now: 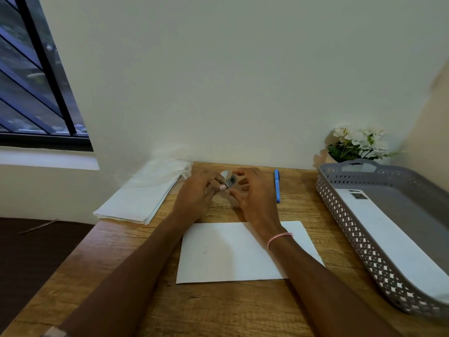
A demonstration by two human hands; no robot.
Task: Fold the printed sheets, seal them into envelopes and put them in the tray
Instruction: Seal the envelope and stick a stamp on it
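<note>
**White envelope waits on the wooden desk while both hands work a stamp roll**

White and blank, an envelope (243,251) lies flat near the desk's (150,310) front edge, partly under the person's forearms. Toward the far edge, at the middle, the left hand (196,193) and right hand (252,193) meet over a small roll of stamps (229,180): the left fingers (220,186) pinch the roll, and the right fingers (237,193) curl close against its loose end, though whether they grip it cannot be told. A stack of folded sheets (141,198) sits at the far left corner, overhanging the left edge. A blue pen (277,186) lies just right of the hands. Along the right edge stands a grey perforated tray (349,229), holding a stamped envelope (393,239). White flowers (359,142) stand behind it.
</note>
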